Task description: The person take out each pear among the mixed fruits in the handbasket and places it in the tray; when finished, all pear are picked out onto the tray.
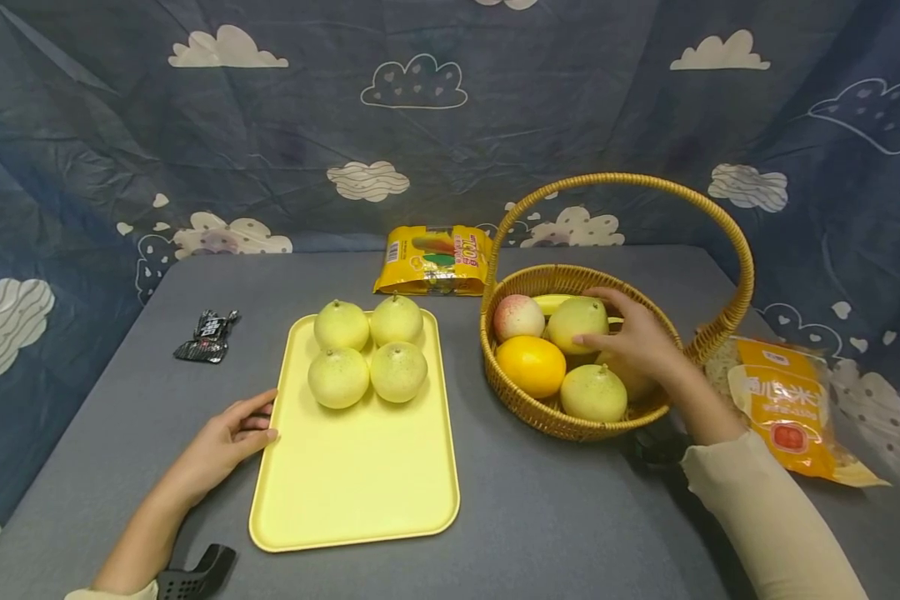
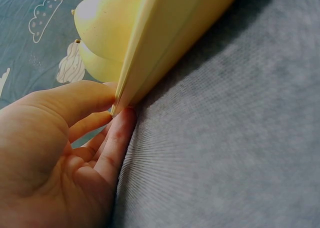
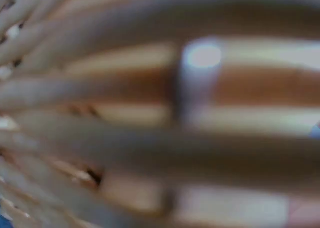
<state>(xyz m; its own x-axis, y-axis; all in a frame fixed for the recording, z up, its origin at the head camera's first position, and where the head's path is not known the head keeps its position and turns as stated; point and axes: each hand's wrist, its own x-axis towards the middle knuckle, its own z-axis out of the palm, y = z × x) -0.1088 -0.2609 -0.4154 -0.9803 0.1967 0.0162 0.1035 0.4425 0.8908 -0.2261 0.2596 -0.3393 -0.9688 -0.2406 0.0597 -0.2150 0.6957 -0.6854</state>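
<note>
In the head view, my left hand (image 1: 221, 446) pinches the left rim of a yellow tray (image 1: 356, 492). The left wrist view shows the thumb over the tray's rim (image 2: 131, 70) and fingers under it. Several round yellow-green pomelo-like fruits (image 1: 339, 377) sit grouped at the tray's far end. My right hand (image 1: 637, 333) reaches into a wicker basket (image 1: 513, 408) and grips a yellow-green pomelo (image 1: 576, 323) between thumb and fingers. Around it lie a peach (image 1: 518, 318), an orange-yellow fruit (image 1: 531, 367), another pomelo (image 1: 594, 393) and a partly hidden banana (image 1: 549, 303). Blurred basket weave (image 3: 150, 148) fills the right wrist view.
The basket's tall handle (image 1: 618, 178) arches above the right hand. Behind the tray lies a yellow snack packet (image 1: 435, 260). A black wrapper (image 1: 207, 337) lies on the left, and an orange-and-clear food bag (image 1: 783, 400) lies right of the basket. A cloud-patterned cloth hangs behind.
</note>
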